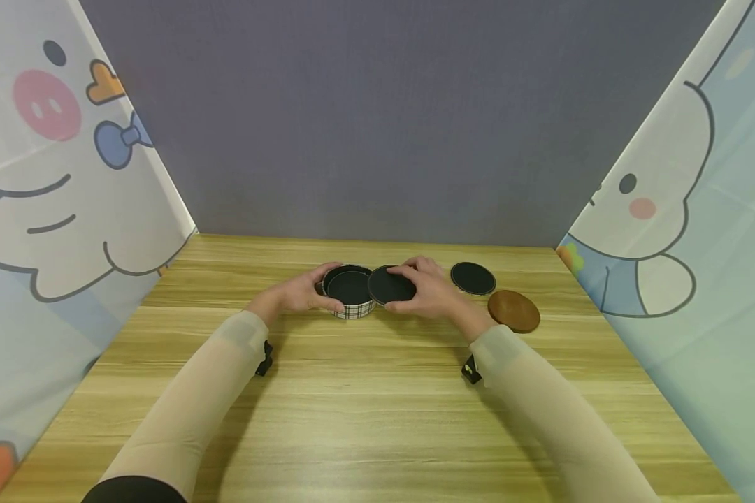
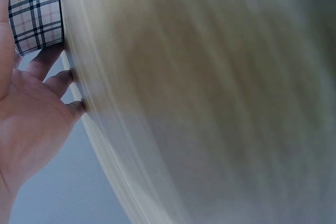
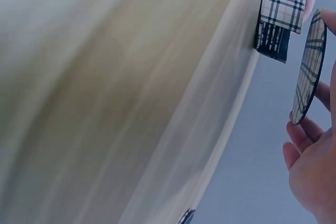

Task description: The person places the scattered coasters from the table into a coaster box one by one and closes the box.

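Note:
A round plaid coaster holder (image 1: 352,311) with a black inside stands on the table, a black disc visible in it. My left hand (image 1: 303,290) grips its left side, thumb in front and fingers behind. In the left wrist view, the holder's plaid wall (image 2: 35,11) meets the fingers of my left hand (image 2: 34,114). Just right of the holder, my right hand (image 1: 432,292) holds a round coaster (image 1: 388,286) by its edges, black face up. Seen from the right wrist, this coaster (image 3: 308,72) has a plaid underside and is tilted, held off the table.
Another black round coaster (image 1: 473,278) lies on the table right of my right hand. A brown wooden disc (image 1: 514,311) lies nearer, beside my right wrist. A grey panel (image 1: 377,126) stands behind the wood-grain table (image 1: 365,419), with cartoon-printed cloths at both sides.

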`<state>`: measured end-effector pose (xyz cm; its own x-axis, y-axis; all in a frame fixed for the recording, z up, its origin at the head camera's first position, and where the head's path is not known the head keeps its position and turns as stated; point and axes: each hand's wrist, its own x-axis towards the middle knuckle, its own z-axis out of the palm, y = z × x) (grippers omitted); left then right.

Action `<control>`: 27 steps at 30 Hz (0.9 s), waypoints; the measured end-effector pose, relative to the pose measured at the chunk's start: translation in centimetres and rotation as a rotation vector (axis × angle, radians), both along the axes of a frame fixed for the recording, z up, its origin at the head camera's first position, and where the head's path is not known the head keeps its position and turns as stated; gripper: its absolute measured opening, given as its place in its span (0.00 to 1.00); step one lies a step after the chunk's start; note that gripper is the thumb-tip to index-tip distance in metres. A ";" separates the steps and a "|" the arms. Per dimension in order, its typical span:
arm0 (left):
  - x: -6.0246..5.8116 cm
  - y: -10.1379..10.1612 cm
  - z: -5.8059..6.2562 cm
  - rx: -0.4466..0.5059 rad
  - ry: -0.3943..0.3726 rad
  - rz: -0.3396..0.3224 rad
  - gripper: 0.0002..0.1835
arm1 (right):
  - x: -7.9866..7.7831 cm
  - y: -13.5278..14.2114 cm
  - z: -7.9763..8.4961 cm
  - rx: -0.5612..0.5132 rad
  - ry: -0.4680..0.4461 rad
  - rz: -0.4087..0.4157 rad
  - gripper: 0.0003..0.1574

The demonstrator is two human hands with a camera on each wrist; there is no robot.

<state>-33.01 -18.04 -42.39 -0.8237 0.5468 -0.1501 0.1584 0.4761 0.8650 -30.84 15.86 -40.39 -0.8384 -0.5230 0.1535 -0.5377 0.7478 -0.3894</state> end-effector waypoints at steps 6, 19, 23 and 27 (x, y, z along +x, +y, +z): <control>-0.1 -0.1 0.0 -0.012 -0.003 0.002 0.60 | -1.1 -1.6 -0.1 -0.001 -0.020 0.011 0.53; -0.1 -0.4 0.0 -0.050 -0.002 0.005 0.63 | -2.0 -5.4 -0.1 0.042 -0.049 0.038 0.52; -0.1 -0.4 0.0 -0.042 -0.016 -0.008 0.62 | -2.3 -6.3 -0.3 0.059 -0.061 0.051 0.52; -0.3 -0.4 0.0 -0.046 -0.018 -0.017 0.61 | -2.4 -6.9 -0.4 0.045 -0.079 0.063 0.52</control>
<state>-33.28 -18.44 -42.44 -0.8112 0.5530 -0.1900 0.1519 0.5131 0.8448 -33.24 8.99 -40.79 -0.8120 -0.5802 0.0637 -0.5536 0.7310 -0.3990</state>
